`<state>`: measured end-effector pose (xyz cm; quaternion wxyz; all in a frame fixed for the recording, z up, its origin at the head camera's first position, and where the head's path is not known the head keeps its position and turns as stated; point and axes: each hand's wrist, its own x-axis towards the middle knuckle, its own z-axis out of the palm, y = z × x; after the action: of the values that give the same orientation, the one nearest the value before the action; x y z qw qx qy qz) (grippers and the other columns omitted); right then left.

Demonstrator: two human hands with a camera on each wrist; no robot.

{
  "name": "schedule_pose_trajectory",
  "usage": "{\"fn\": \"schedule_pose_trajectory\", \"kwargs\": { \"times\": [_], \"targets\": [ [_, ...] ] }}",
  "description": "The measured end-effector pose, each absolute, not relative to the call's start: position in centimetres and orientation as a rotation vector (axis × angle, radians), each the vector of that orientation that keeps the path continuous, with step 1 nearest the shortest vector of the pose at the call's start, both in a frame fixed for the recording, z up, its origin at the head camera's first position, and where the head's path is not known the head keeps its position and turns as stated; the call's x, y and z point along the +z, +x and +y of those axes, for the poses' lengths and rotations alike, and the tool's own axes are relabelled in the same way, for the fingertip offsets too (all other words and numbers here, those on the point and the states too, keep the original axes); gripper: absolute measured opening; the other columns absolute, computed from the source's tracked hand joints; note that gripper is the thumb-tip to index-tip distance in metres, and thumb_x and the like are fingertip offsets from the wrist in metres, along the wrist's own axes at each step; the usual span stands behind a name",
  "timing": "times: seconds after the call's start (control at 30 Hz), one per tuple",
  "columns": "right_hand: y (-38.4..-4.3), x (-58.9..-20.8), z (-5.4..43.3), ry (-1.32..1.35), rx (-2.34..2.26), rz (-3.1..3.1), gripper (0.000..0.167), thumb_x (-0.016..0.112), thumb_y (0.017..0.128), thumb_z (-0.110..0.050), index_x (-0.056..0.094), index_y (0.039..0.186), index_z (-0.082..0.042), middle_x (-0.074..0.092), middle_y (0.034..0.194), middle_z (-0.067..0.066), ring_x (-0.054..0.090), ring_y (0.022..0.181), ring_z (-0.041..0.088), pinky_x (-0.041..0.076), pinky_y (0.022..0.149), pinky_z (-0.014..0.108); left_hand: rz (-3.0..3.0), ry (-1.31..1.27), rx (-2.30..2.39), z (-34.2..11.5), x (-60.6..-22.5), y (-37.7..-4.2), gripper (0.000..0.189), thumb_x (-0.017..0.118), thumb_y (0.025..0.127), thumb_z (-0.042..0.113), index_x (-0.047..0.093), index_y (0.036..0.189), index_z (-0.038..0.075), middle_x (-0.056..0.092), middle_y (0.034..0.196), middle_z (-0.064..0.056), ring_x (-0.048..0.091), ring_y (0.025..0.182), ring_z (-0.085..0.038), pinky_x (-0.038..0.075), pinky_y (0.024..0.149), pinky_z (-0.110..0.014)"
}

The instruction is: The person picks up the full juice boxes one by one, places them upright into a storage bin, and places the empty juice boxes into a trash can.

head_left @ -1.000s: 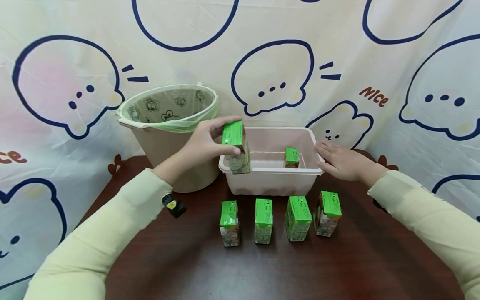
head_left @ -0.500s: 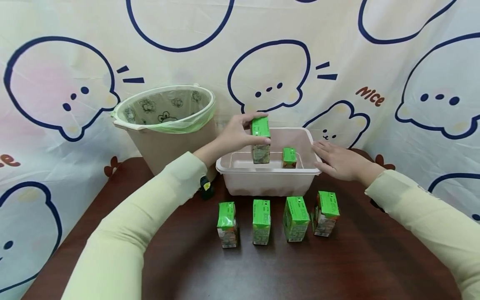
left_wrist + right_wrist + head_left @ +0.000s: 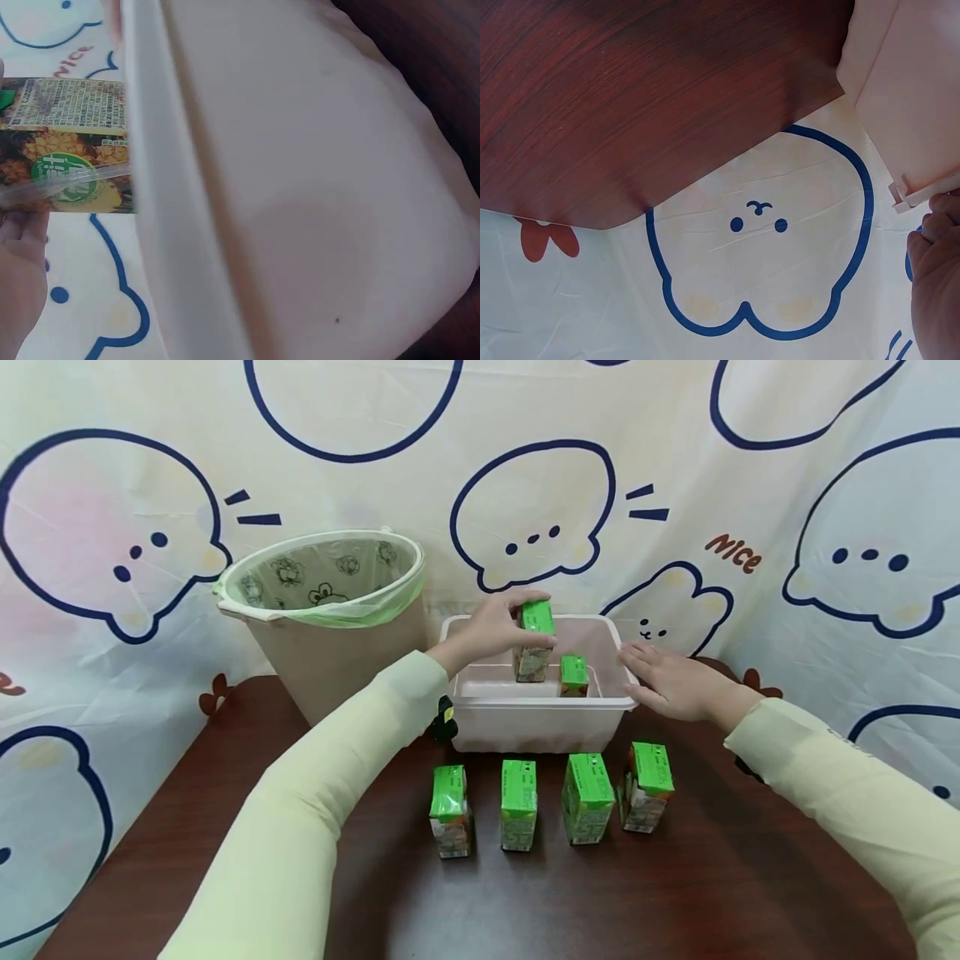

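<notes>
My left hand grips a juice carton with a green top, thumb in front and fingers behind. The carton hangs upright, partly below the far rim line of the pale pink plastic tub. Its side in the left wrist view shows pineapple pictures and a wrapped straw. A second juice carton stands inside the tub, right of the held one. My right hand rests on the tub's right rim, fingers fairly straight; the right wrist view shows only part of this hand.
Several more green-topped cartons stand in a row on the dark wood table, in front of the tub. Left of the tub is a beige waste bin with a liner. A printed cloth hangs close behind.
My left hand has carried the juice carton rightward, from the tub's left front corner to over its interior. My right hand stays on the right rim. The head view has shifted slightly.
</notes>
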<state>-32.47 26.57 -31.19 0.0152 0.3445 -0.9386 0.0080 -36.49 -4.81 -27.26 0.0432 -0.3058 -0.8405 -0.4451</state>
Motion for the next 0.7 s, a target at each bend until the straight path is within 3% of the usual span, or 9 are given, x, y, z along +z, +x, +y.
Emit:
{"fn": "schedule_pose_trajectory", "kwargs": {
  "times": [0.27, 0.7],
  "targets": [
    [-32.4, -31.2, 26.6, 1.056, 0.059, -2.942, 0.07, 0.038, 0.102, -0.046, 0.027, 0.151, 0.003, 0.023, 0.156, 0.023, 0.018, 0.143, 0.04, 0.019, 0.112, 0.056, -2.663, -0.98, -1.374, -3.9, -28.8, -37.9, 0.071, 0.085, 0.075, 0.032, 0.057, 0.138, 0.014, 0.061, 0.116, -0.001, 0.055, 0.091, -0.018, 0.048, 0.074, -0.027],
    [-32.6, -31.5, 26.8, 1.032, 0.057, -2.938, 0.068, 0.039, 0.102, -0.044, 0.026, 0.151, 0.001, 0.023, 0.157, 0.02, 0.017, 0.144, 0.038, 0.019, 0.113, 0.055, -2.771, -0.985, -1.293, -3.5, -30.0, -39.1, 0.076, 0.084, 0.076, 0.035, 0.054, 0.139, 0.008, 0.057, 0.129, -0.005, 0.054, 0.094, -0.017, 0.048, 0.08, -0.029]
  ]
}}
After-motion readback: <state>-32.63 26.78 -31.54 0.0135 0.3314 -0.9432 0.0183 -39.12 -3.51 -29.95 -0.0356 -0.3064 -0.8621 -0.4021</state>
